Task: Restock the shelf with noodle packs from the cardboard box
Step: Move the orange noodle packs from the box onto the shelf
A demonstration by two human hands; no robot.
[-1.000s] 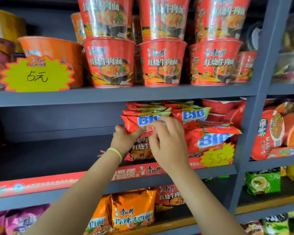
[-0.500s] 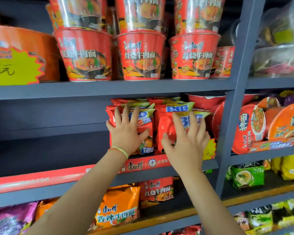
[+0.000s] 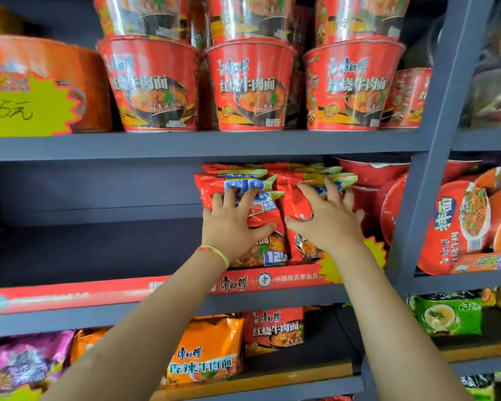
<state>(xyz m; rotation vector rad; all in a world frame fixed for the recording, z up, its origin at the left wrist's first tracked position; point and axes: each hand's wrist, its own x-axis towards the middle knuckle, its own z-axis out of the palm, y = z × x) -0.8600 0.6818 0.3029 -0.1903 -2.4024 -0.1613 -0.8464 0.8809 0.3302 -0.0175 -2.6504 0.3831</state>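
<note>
Two upright rows of red noodle packs stand on the middle shelf (image 3: 99, 250), right of its centre. My left hand (image 3: 232, 224) presses flat with spread fingers on the front pack of the left row (image 3: 255, 218). My right hand (image 3: 327, 218) presses the same way on the front pack of the right row (image 3: 294, 204). A green band circles my left wrist. The cardboard box is out of view.
Red noodle cups (image 3: 252, 88) fill the shelf above. Red bowls (image 3: 370, 172) sit right of the packs, beside the grey upright post (image 3: 417, 198). Orange packs (image 3: 206, 354) and one red pack lie on the shelf below. A yellow price tag (image 3: 23, 108) hangs at upper left.
My fingers went from gripping a leaning pack to lying spread and flat on two upright rows. The packs now stand straighter and closer together. The view shifted left and nearer.
</note>
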